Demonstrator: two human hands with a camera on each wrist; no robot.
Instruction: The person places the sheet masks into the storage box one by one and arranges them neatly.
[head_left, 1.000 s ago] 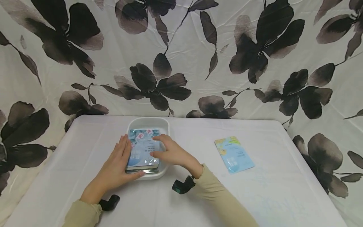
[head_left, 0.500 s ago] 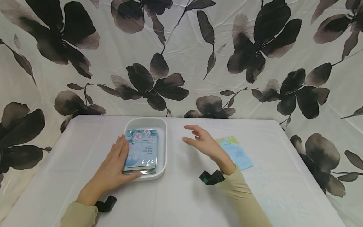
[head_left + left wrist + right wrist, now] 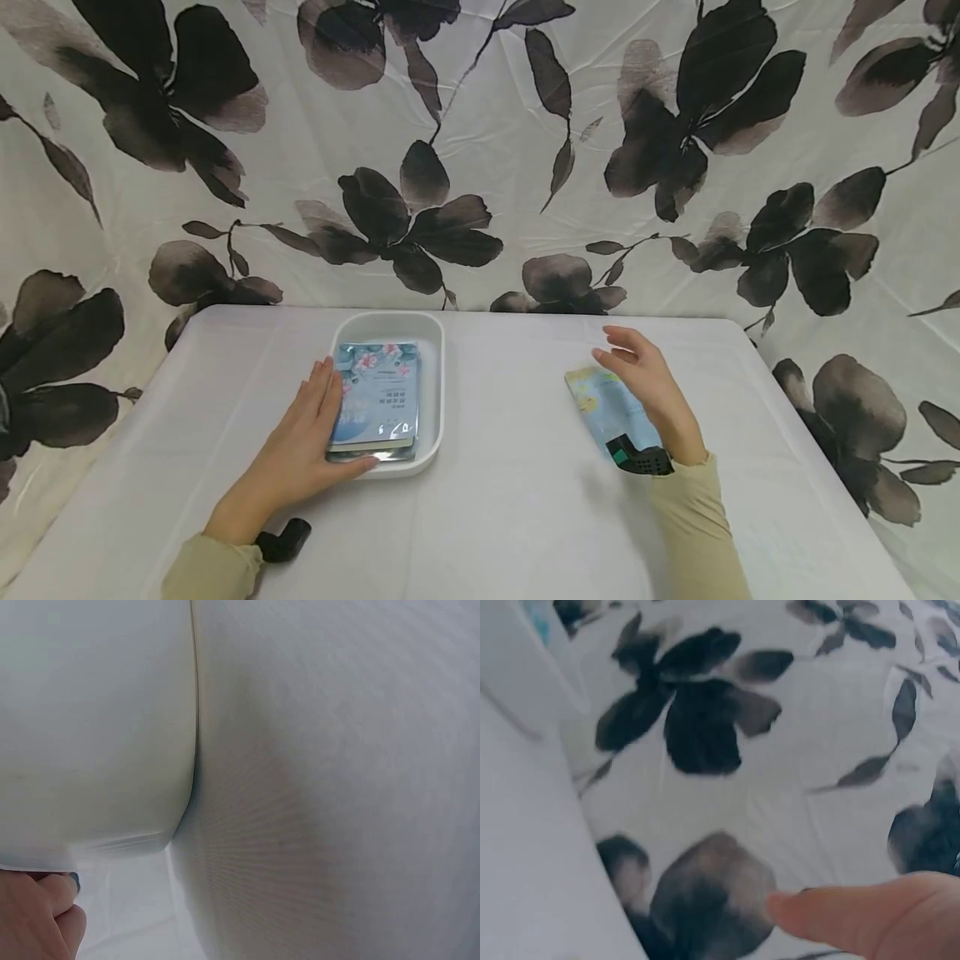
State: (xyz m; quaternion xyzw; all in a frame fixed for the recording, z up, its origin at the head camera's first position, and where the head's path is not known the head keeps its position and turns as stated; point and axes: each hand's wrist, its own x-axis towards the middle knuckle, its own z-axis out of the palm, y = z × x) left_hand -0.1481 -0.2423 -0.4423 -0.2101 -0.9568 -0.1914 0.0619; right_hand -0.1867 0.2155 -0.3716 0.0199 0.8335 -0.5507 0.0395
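A white plastic tray (image 3: 431, 450) holds a stack of blue flower-printed sachets (image 3: 375, 392), with silvery edges showing at the front. My left hand (image 3: 300, 442) rests against the tray's left side, its fingers straight along the rim and the thumb at the front corner. In the left wrist view, the tray's outer wall (image 3: 97, 735) fills the upper left. To the right, a single light-blue sachet (image 3: 600, 408) with yellow print lies flat on the table. Over it hovers my right hand (image 3: 648, 383), holding nothing, fingers and thumb apart. Its wrist and camera hide part of that sachet.
The table (image 3: 510, 517) wears a white cloth. Right behind its far edge hangs a fabric (image 3: 540, 167) with dark flowers. A black wrist camera (image 3: 283, 540) sits on the left wrist, and another camera (image 3: 637, 457) on the right.
My right hand has left the sachets in the tray and moved right, to above the lone sachet. My left hand has stayed at the tray.
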